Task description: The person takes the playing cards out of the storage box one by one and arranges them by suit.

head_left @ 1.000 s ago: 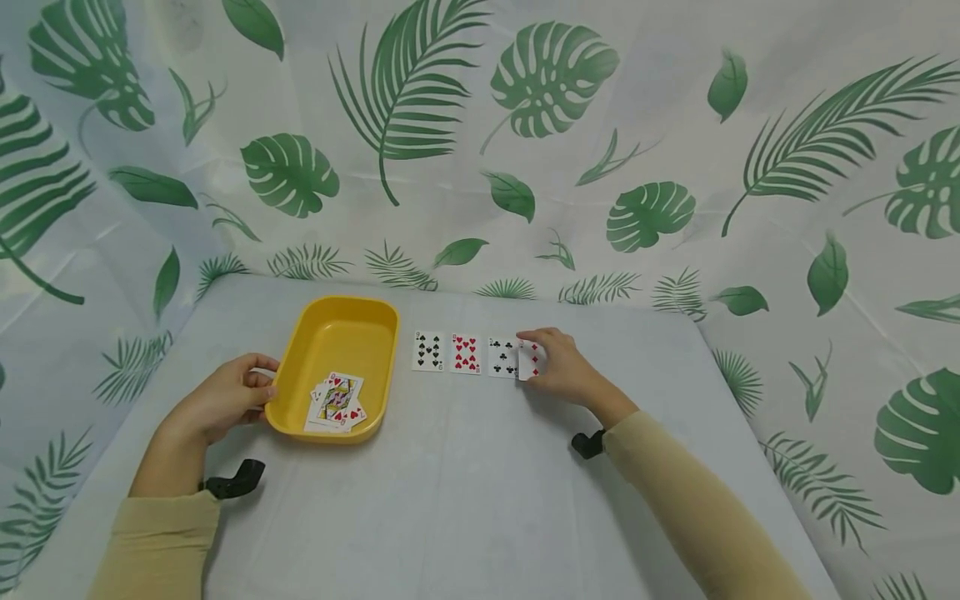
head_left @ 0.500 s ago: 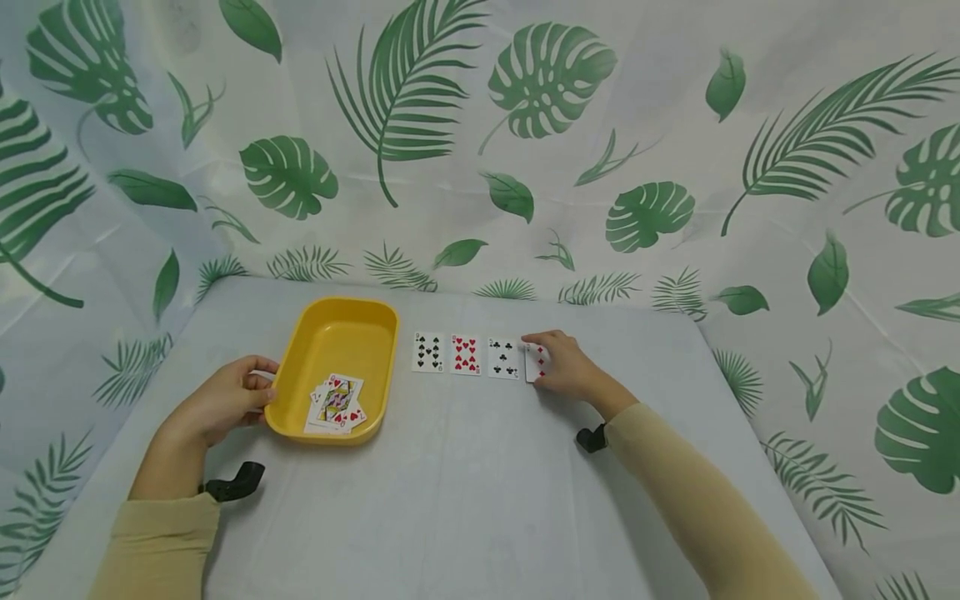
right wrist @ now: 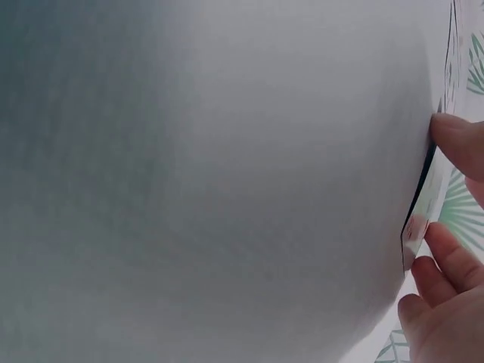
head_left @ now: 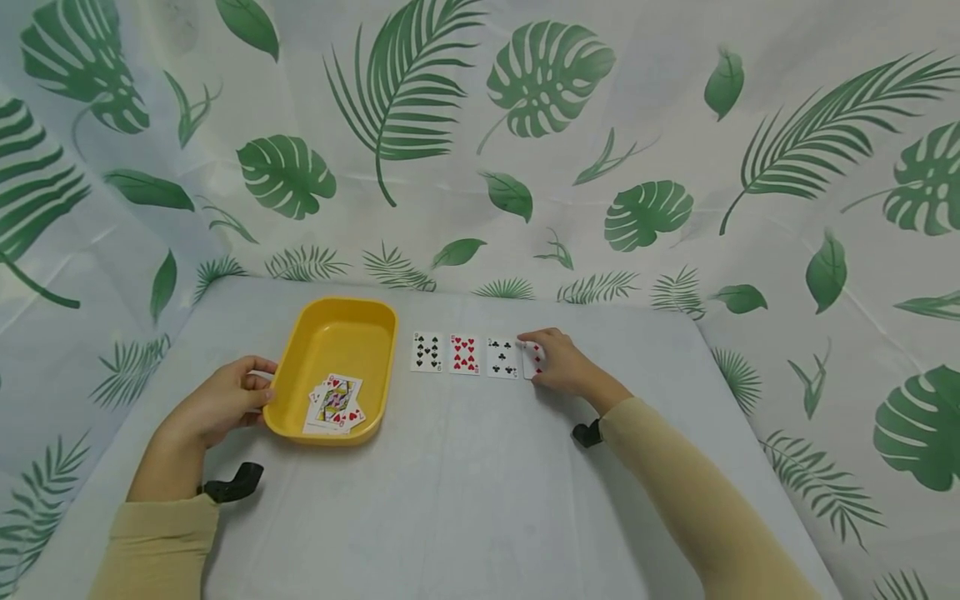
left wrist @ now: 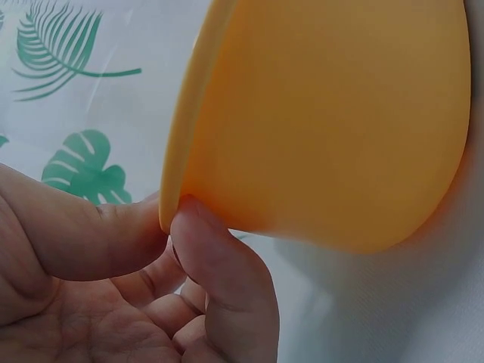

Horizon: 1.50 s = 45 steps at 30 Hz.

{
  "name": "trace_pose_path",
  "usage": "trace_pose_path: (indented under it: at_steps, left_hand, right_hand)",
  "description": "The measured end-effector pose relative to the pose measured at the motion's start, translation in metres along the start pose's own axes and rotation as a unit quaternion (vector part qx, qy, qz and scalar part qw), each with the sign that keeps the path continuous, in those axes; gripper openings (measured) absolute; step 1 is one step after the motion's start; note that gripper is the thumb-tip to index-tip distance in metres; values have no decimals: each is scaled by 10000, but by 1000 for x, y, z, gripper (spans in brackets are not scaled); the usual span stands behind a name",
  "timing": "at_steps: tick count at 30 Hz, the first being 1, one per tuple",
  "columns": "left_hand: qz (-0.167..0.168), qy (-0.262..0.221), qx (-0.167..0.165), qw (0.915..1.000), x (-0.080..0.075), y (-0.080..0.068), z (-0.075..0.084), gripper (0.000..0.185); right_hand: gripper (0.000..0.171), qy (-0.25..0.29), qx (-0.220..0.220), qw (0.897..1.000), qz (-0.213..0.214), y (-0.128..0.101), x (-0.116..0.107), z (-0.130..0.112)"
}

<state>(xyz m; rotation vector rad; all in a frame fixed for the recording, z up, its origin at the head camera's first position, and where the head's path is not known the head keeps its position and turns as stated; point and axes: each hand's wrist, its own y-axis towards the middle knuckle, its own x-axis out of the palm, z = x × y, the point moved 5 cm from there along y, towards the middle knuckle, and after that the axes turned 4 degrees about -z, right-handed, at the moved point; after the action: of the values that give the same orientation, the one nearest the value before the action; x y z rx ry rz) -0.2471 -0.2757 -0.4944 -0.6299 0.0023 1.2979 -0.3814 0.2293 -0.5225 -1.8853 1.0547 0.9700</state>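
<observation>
My left hand [head_left: 223, 398] pinches the near-left rim of a yellow tub [head_left: 341, 310] between thumb and fingers, and the left wrist view shows that pinch on the tub's lip [left wrist: 178, 144]. Inside the tub lies a loose pile of playing cards [head_left: 337, 404], a face card among them. My right hand [head_left: 566, 362] holds a diamonds playing card [head_left: 532, 360] by its edges, at the right end of a row. Part of that card is hidden under the hand. In the right wrist view, thumb and fingers [right wrist: 446, 253] meet opposite ends of the card [right wrist: 414, 234].
Left of the diamonds card, face up in the row, lie a clubs card [head_left: 502, 358], a hearts card [head_left: 465, 355] and a spades card [head_left: 427, 352]. A white cloth [head_left: 450, 492] covers the table. Leaf-printed sheeting [head_left: 555, 242] rises behind and at both sides.
The diamonds card overlapped the clubs card a second ago; my right hand has drawn it right, then slightly back left, leaving a narrow gap. My left hand keeps its hold on the tub.
</observation>
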Motion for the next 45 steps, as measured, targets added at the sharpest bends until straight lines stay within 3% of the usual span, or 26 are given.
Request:
trace_pose_path:
  at_steps: [9, 17, 25, 45]
  left_hand:
    - [-4, -15, 37, 10000, -1, 1, -2, 49]
    - [38, 46, 25, 10000, 0, 1, -1, 49]
    - [95, 61, 4, 9999, 0, 0, 1, 48]
    - [68, 39, 23, 10000, -1, -2, 2, 48]
  right_hand:
    - [81, -15, 168, 9998, 77, 2, 2, 0]
    - [92, -242, 160, 9987, 431, -1, -2, -16]
    - [96, -20, -37, 9972, 746, 0, -2, -47]
    - [89, 315, -1154, 9917, 462, -1, 29, -142]
